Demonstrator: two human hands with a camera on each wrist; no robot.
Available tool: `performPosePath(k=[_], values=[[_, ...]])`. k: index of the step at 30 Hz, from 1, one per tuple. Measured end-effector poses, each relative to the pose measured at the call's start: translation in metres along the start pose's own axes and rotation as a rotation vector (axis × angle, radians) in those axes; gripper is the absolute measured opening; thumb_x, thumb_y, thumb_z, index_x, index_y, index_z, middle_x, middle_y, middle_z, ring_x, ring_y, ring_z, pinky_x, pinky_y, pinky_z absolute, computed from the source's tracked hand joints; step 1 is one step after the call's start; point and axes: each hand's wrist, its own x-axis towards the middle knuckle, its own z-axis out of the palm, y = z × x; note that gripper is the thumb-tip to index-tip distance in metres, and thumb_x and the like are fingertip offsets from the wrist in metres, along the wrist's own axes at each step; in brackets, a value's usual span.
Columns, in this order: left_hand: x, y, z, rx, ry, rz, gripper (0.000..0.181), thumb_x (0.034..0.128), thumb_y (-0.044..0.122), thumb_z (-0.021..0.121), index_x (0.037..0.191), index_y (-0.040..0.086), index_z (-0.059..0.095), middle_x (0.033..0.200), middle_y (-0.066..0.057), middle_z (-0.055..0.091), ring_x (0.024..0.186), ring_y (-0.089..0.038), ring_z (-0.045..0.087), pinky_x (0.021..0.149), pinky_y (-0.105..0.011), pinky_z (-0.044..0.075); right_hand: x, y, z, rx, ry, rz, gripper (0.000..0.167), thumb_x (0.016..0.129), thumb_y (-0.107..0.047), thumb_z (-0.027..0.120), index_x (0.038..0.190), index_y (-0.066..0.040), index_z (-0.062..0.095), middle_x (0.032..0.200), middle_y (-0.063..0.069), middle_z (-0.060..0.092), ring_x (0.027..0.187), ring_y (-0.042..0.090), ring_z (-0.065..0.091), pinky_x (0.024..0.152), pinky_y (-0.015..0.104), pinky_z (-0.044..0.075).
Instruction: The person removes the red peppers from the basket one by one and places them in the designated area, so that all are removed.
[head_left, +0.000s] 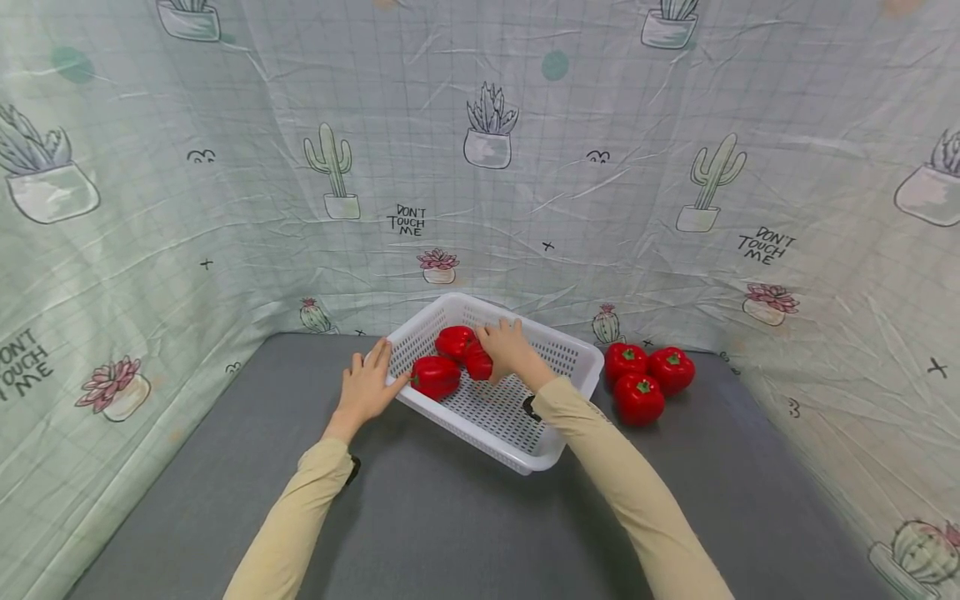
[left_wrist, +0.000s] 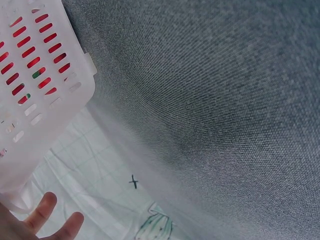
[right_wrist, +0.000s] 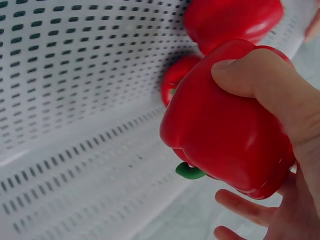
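My right hand (head_left: 506, 346) holds a red bell pepper (right_wrist: 225, 120), thumb across its side, inside the white basket (head_left: 495, 452). The right wrist view shows this pepper's green stem, with two of the fingers spread below it. Two more red bell peppers lie in the basket's left part: one near the front wall (head_left: 435, 379), another farther back (head_left: 453, 342). At the basket's left corner rests my left hand (head_left: 366, 390), fingers extended along the rim. Two of its fingertips (left_wrist: 45, 205) stick out past the basket in the left wrist view.
Three red bell peppers (head_left: 637, 400) stand grouped on the grey table (head_left: 450, 533), right of the basket. A pale curtain (head_left: 487, 208) printed with cacti hangs behind and along both sides. The basket sits at an angle near the table's back edge.
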Motion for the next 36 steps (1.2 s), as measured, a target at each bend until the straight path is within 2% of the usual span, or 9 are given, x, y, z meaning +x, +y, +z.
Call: performPosePath(k=[7, 13, 19, 26, 36], values=[[0.001, -0.001, 0.0, -0.004, 0.005, 0.002, 0.071, 0.0849, 0.048, 0.046, 0.139, 0.005, 0.03, 0.144, -0.015, 0.029, 0.107, -0.036, 0.036, 0.081, -0.055, 0.036, -0.013, 0.003, -0.021, 0.014, 0.06, -0.066, 0.081, 0.063, -0.038, 0.076, 0.128, -0.011, 0.035, 0.123, 0.01, 0.047, 0.115, 0.033, 0.038, 0.092, 0.053, 0.031], [0.001, -0.001, 0.0, -0.003, 0.002, 0.001, 0.07, 0.0854, 0.048, 0.046, 0.139, 0.005, 0.03, 0.144, -0.015, 0.028, 0.107, -0.037, 0.036, 0.081, -0.055, 0.036, -0.018, 0.007, -0.026, 0.016, 0.109, -0.076, 0.076, 0.062, -0.039, 0.076, 0.123, -0.017, 0.037, 0.119, 0.008, 0.048, 0.113, 0.031, 0.038, 0.088, 0.051, 0.035], [0.001, -0.001, 0.0, -0.003, 0.003, 0.0, 0.07, 0.0856, 0.046, 0.047, 0.138, 0.004, 0.03, 0.144, -0.015, 0.028, 0.107, -0.037, 0.036, 0.08, -0.056, 0.036, -0.032, 0.014, -0.028, 0.111, 0.14, -0.092, 0.078, 0.059, -0.03, 0.079, 0.126, -0.021, 0.039, 0.119, 0.01, 0.046, 0.113, 0.03, 0.038, 0.087, 0.05, 0.034], [0.001, 0.0, 0.001, -0.009, 0.008, 0.002, 0.07, 0.085, 0.045, 0.048, 0.138, 0.004, 0.031, 0.144, -0.015, 0.029, 0.106, -0.037, 0.036, 0.08, -0.056, 0.036, -0.054, 0.027, -0.031, 0.229, 0.191, -0.097, 0.079, 0.059, -0.022, 0.079, 0.127, -0.019, 0.039, 0.121, 0.01, 0.043, 0.113, 0.029, 0.039, 0.087, 0.052, 0.036], [-0.001, 0.0, 0.001, 0.0, 0.0, -0.001, 0.071, 0.0848, 0.048, 0.046, 0.139, 0.004, 0.029, 0.144, -0.015, 0.027, 0.107, -0.037, 0.035, 0.081, -0.055, 0.036, -0.083, 0.039, -0.033, 0.251, 0.295, -0.092, 0.08, 0.057, -0.022, 0.079, 0.125, -0.015, 0.037, 0.121, 0.01, 0.045, 0.11, 0.03, 0.041, 0.081, 0.05, 0.04]])
